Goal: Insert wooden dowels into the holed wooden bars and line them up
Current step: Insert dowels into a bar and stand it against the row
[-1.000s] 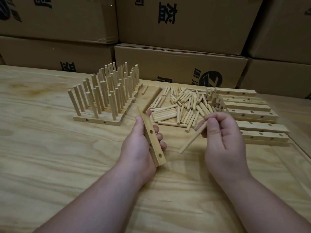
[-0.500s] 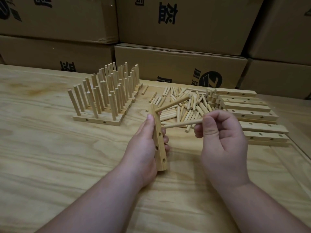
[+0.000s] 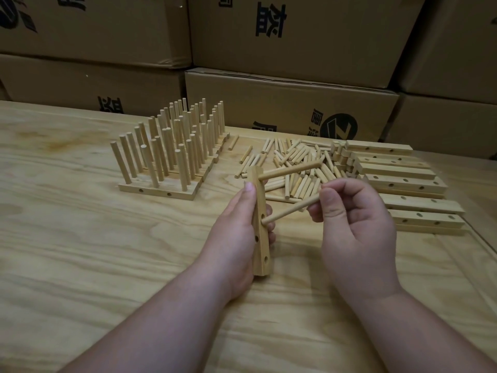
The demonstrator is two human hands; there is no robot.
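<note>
My left hand (image 3: pixel 234 238) grips a holed wooden bar (image 3: pixel 260 224), held upright over the table. One dowel (image 3: pixel 291 170) sticks out of its top hole toward the right. My right hand (image 3: pixel 355 227) pinches a second dowel (image 3: pixel 291 209) whose tip meets the bar's second hole. Two lower holes in the bar are bare. Loose dowels (image 3: pixel 298 168) lie in a pile behind my hands. At the left stand finished bars with upright dowels (image 3: pixel 172 154), lined up in rows.
A stack of holed bars without dowels (image 3: pixel 403 181) lies at the right on the wooden table (image 3: pixel 80 251). Cardboard boxes (image 3: pixel 293 103) form a wall along the table's far edge.
The bar turned upright in my left hand and one dowel went into its top hole. My right hand brought a second dowel down to the second hole.
</note>
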